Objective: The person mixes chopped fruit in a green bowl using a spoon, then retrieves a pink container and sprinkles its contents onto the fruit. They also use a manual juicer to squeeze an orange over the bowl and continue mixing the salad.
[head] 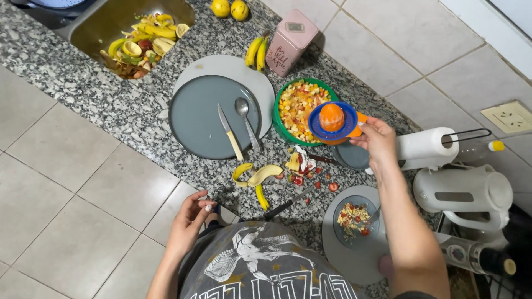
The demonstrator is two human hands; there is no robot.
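right hand point(377, 138) fingers pinching the orange juicer point(333, 123) over the green fruit bowl point(299, 111) (tilted) — juice could spill onto the table point(111, 105); left hand point(188, 216) fingers loosely curled, empty.

The person's forearm hides part of the small grey plate point(354, 252); the blender point(482, 257) is cut off at the right edge.

At the back of your granite counter stands a pink rectangular tin point(290, 42) with a lid, lettering on its side and a small dark label on top, just right of the bananas point(256, 52) and behind the green bowl point(282, 128). You have no screens or signs in view.
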